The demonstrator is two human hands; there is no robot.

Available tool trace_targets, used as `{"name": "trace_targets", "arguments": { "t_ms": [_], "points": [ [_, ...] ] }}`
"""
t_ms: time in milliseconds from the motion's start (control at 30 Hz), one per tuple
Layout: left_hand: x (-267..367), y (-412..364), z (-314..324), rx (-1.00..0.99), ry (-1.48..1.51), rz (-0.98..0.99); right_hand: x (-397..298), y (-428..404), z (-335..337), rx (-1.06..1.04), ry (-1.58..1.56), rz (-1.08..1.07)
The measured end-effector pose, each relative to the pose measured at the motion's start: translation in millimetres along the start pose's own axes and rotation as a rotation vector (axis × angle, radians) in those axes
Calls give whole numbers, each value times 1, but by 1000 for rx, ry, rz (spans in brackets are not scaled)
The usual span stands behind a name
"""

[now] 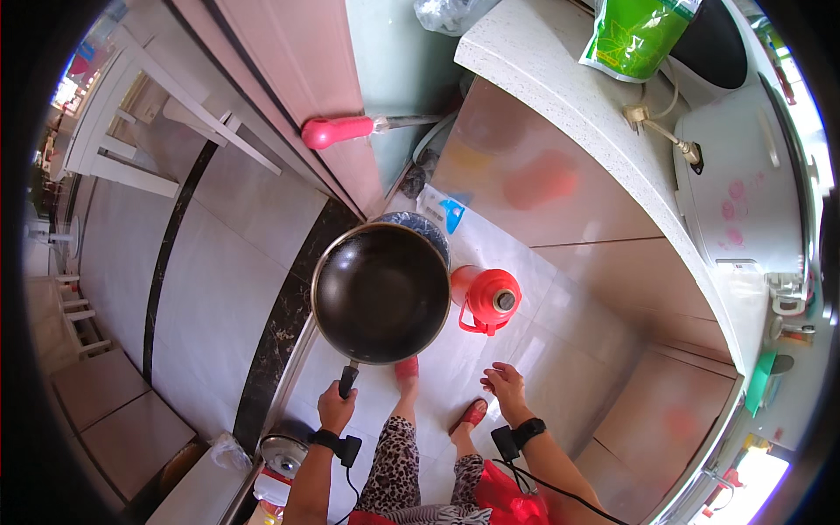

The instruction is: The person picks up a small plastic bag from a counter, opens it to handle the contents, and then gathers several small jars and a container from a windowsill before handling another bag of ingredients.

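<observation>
My left hand point(336, 408) grips the black handle of a dark wok point(382, 293), held out in front of me with its inside facing up. The wok hides most of a basin or bin lined with dark plastic point(426, 230) behind it. My right hand point(505, 387) is in the air over the floor tiles, fingers loosely bent, holding nothing. Just beyond it a red thermos flask point(489, 298) with a grey stopper stands on the floor. A black strap with a small device is on each wrist.
A speckled counter point(551, 92) curves along the right, bearing a white electric cooker point(741, 177) and a green pouch point(646, 36). A pink-handled tool point(338, 131) is near the pink door frame. A lidded pot point(285, 453) is at lower left. A dark threshold point(275, 328) crosses the floor.
</observation>
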State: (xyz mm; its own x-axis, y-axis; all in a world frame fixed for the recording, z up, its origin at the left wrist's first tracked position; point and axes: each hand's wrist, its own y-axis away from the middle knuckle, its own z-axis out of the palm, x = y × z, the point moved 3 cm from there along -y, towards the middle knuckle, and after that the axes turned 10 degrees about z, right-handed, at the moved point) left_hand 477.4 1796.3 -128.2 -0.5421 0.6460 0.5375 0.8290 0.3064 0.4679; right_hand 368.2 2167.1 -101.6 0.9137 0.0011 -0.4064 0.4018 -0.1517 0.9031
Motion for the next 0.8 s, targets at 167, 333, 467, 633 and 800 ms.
{"name": "trace_targets", "arguments": {
  "t_ms": [167,333,467,633,800],
  "points": [
    [8,-17,10,23,-8,44,-19,-12,3,9,-38,-48],
    [7,-40,16,16,-78,71,-97,-41,27,-42,55,-216],
    [12,-60,28,26,-98,87,-160,-73,29,-50,129,-309],
    [12,-70,47,-3,-152,27,-168,-112,17,95,45,-402],
    [24,-82,62,-29,-117,23,-33,-202,-74,501,262,-95]
  ]
}}
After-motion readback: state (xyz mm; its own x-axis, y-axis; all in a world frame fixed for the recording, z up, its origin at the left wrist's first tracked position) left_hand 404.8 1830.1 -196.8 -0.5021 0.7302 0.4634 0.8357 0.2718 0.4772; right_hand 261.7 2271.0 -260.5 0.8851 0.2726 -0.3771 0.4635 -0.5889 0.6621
